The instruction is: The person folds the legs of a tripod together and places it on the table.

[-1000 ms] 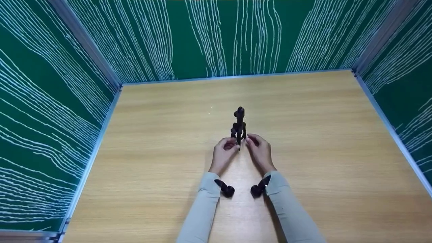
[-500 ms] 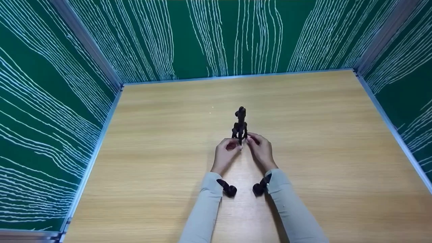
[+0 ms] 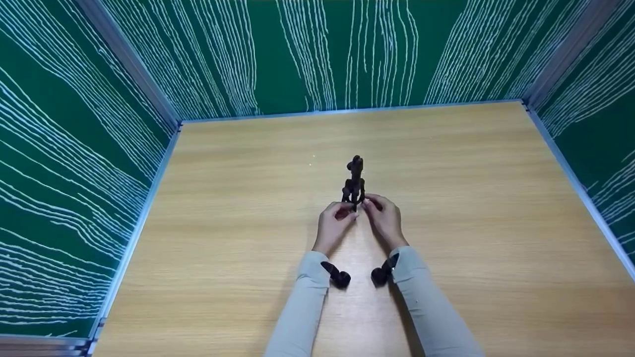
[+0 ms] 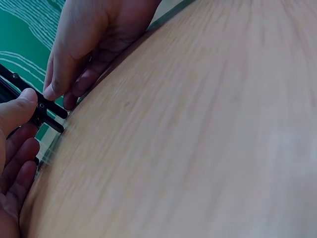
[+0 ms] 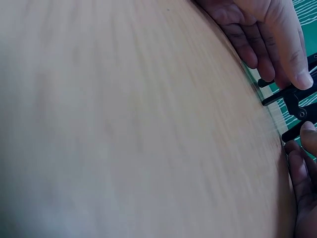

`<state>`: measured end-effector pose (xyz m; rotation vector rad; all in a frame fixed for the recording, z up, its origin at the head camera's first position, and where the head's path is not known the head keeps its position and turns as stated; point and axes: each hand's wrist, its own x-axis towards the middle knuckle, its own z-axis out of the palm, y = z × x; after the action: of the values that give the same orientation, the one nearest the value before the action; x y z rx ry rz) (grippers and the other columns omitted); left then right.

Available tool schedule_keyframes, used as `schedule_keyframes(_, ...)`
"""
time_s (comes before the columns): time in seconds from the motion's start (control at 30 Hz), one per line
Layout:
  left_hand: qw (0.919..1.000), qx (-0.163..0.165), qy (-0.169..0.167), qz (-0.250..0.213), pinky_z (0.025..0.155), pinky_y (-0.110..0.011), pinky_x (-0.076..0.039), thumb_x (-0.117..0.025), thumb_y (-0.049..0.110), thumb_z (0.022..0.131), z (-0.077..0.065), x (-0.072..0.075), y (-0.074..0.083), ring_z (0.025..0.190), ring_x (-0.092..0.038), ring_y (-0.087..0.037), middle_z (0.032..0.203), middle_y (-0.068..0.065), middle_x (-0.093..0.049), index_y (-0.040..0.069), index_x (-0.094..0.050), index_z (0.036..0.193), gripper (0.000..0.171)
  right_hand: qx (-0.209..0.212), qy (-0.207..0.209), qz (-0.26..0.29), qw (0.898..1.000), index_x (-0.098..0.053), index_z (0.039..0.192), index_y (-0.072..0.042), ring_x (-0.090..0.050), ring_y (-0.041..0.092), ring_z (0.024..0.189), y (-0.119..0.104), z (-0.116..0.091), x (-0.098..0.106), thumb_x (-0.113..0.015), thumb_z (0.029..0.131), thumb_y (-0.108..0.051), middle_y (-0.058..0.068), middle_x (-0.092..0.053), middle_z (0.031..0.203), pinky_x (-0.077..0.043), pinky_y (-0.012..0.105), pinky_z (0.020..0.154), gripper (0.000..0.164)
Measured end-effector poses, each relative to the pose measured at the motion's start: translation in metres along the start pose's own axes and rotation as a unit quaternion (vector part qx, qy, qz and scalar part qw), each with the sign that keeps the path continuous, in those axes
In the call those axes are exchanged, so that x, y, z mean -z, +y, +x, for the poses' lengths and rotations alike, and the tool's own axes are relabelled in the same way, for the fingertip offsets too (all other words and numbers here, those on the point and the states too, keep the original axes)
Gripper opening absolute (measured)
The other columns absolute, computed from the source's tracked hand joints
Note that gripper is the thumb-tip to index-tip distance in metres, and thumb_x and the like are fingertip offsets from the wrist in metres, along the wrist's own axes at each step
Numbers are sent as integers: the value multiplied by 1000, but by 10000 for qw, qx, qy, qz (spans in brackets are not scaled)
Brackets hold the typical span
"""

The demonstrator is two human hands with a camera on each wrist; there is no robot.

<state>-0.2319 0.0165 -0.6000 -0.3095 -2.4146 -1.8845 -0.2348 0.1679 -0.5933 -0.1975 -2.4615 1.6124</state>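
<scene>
A small black tripod (image 3: 355,171) stands upright near the middle of the wooden table (image 3: 238,238), its legs spread at the bottom. My left hand (image 3: 333,228) grips a leg low down from the left, thumb toward me and fingers behind. From the right, my right hand (image 3: 387,221) pinches another leg near its foot. In the left wrist view, the thumb (image 4: 24,101) lies along a black leg (image 4: 54,106) with a screw joint. The right wrist view shows several leg ends (image 5: 275,96) between both hands; the tripod's upper part is out of that view.
Green panels (image 3: 283,59) with white wavy lines close off the back and both sides. Metal rails (image 3: 144,198) run along the table's edges. A black wrist camera (image 3: 341,278) juts inward from the left sleeve, another (image 3: 380,276) from the right.
The tripod's near leg reaches less far toward me than a second ago. Both hands keep their hold, and the left has shifted slightly right; the whole view has drifted a little too.
</scene>
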Motion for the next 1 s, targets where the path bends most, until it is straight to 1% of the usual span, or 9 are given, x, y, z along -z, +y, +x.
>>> schedule_keyframes(0.07,10000,-22,-17,26,78,-20,-54,-76,12,82,0,0,0,84,-62,-8,97,-5,-67,5,-70,103,23,-10,-9,14,10000,-70,112,-4,-64,30,105,0,0,0,-64,93,-16,17,-70,112,-49,40,95,24)
schedule_keyframes(0.3,9990,-406,-1,184,78,-21,-54,-74,11,84,0,1,-3,85,-62,-9,96,-7,-67,4,-71,102,20,62,52,-98,9999,-72,107,-7,-66,27,100,0,0,0,-64,93,-17,13,-72,107,-49,39,91,19)
schedule_keyframes(0.33,9990,-415,13,178,79,-21,-54,-73,11,84,0,1,-3,86,-62,-9,96,-8,-67,3,-71,102,20,66,69,-96,9999,-72,107,-7,-66,27,100,0,0,0,-64,93,-17,13,-72,106,-49,38,91,19)
schedule_keyframes(0.5,9990,-397,150,111,82,-21,-53,-72,9,85,0,1,-4,90,-63,-14,98,-8,-67,2,-70,102,18,50,147,-57,9999,-72,104,-4,-65,27,101,1,0,-2,-65,92,-16,14,-71,107,-49,38,91,18)
schedule_keyframes(0.67,9989,-384,281,-25,80,-24,-55,-70,6,86,-1,0,-4,89,-64,-20,102,-13,-67,-2,-69,105,20,54,173,-58,9998,-71,102,-3,-65,27,98,1,-2,-2,-64,92,-16,15,-71,105,-49,37,89,18)
schedule_keyframes(0.73,9990,-328,311,-43,79,-24,-55,-69,5,87,0,0,-4,88,-64,-20,103,-14,-66,-3,-68,106,21,64,198,-54,9998,-71,101,-2,-65,27,97,1,-2,-3,-65,92,-16,15,-71,104,-49,36,88,18)
schedule_keyframes(0.87,9993,-189,300,-70,78,-20,-55,-68,5,87,0,1,-5,87,-64,-15,105,-13,-66,-4,-67,108,23,131,246,-46,9996,-71,101,-1,-65,28,98,1,-4,-3,-65,92,-14,16,-71,104,-50,38,88,17)
schedule_keyframes(1.0,9993,-192,311,-70,78,-20,-55,-68,5,88,0,2,-5,87,-64,-14,104,-12,-66,-3,-68,108,22,198,279,-87,9994,-71,101,0,-65,29,97,1,-5,-4,-65,92,-13,17,-71,103,-50,40,88,17)
